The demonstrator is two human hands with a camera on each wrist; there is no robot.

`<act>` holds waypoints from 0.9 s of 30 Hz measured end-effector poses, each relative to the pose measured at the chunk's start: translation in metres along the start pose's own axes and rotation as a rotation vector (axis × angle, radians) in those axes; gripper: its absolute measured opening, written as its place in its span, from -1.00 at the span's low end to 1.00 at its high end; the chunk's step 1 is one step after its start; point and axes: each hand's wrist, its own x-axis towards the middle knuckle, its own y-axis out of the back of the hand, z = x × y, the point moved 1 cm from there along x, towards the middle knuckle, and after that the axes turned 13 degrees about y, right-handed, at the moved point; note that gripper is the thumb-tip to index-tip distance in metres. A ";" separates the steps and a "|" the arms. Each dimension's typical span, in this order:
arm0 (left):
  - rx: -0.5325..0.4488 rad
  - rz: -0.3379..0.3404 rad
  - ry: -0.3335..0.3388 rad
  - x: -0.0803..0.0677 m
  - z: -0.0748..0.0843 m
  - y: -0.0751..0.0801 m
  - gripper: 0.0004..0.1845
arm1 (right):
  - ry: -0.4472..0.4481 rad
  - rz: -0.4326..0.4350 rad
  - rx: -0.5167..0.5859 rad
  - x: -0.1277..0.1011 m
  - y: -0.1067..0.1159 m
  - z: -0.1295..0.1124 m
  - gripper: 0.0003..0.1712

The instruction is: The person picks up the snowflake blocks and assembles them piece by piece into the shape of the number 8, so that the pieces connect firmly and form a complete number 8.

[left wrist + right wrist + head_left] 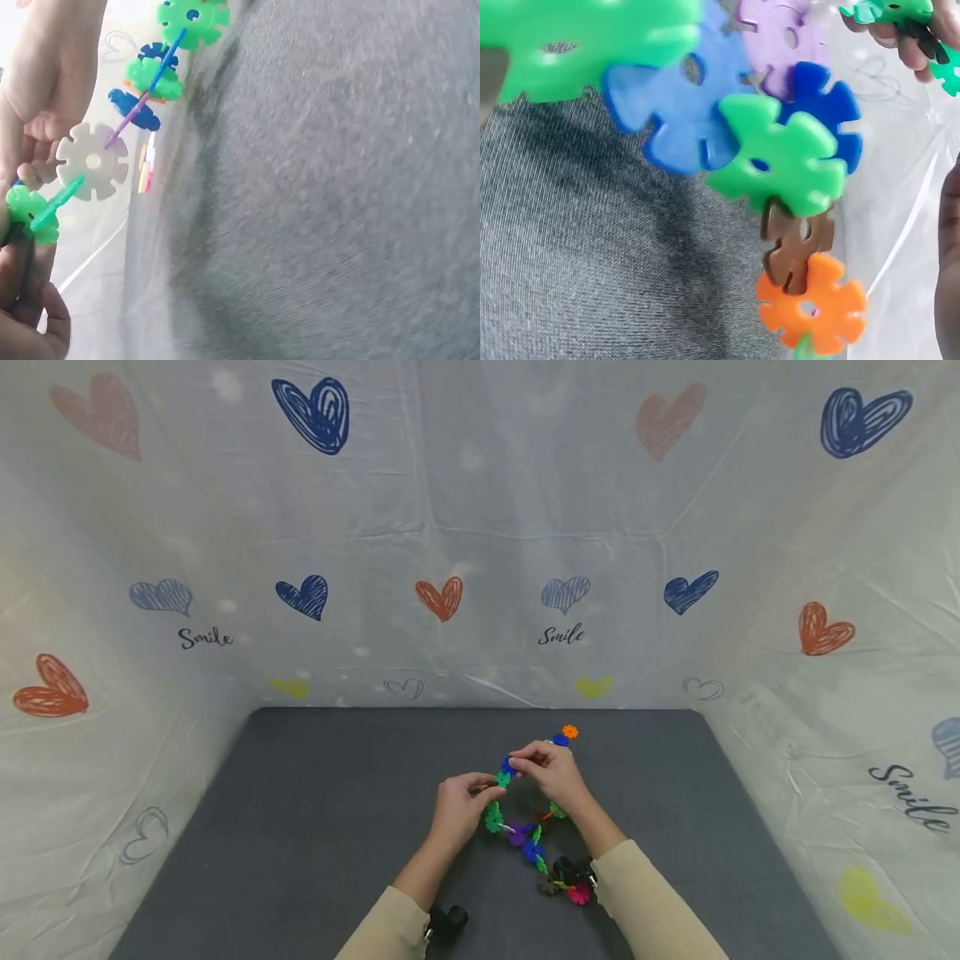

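Note:
A chain of notched plastic flower discs hangs in a loop between the two hands. With thumb and fingers, the left hand [456, 810] pinches a green disc [503, 779] near the chain's upper end. The right hand [553, 774] pinches a blue disc [509, 766] right at that green one. In the left wrist view, a white disc [93, 163] follows below the green disc [28, 214]. An orange disc [570, 732] shows beyond the right hand's knuckles. Lower down are purple [517, 835] and pink discs [578, 894]. In the right wrist view, a brown disc [787, 244] joins green and orange ones.
A dark grey table [300, 827] lies under both hands. Around its back and sides hangs a pale curtain [480, 527] printed with hearts. Black wrist cameras [450, 922] sit below both hands, the right one close over the chain's lower end.

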 end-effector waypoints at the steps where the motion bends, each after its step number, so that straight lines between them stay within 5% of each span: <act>1: -0.013 0.000 0.008 0.000 -0.001 -0.001 -0.73 | 0.011 0.010 0.007 0.000 -0.001 0.004 -0.90; 8: -0.083 0.000 0.034 0.000 -0.011 -0.007 -0.80 | 0.037 0.032 0.045 -0.006 -0.010 0.027 -0.90; 14: -0.237 -0.141 0.121 0.006 -0.029 -0.009 -0.68 | -0.107 -0.058 -0.023 -0.002 0.006 0.033 -0.64; 19: -0.385 -0.236 0.237 0.012 -0.040 -0.007 -0.51 | -0.304 0.067 -0.241 0.004 0.038 0.041 -0.57; 22: -0.399 -0.214 0.276 0.015 -0.040 -0.005 -0.47 | -0.424 0.123 -0.428 0.005 0.056 0.049 -0.63; 27: -0.337 -0.124 0.344 0.017 -0.038 -0.003 -0.58 | -0.549 0.012 -0.632 0.005 0.065 0.065 -0.51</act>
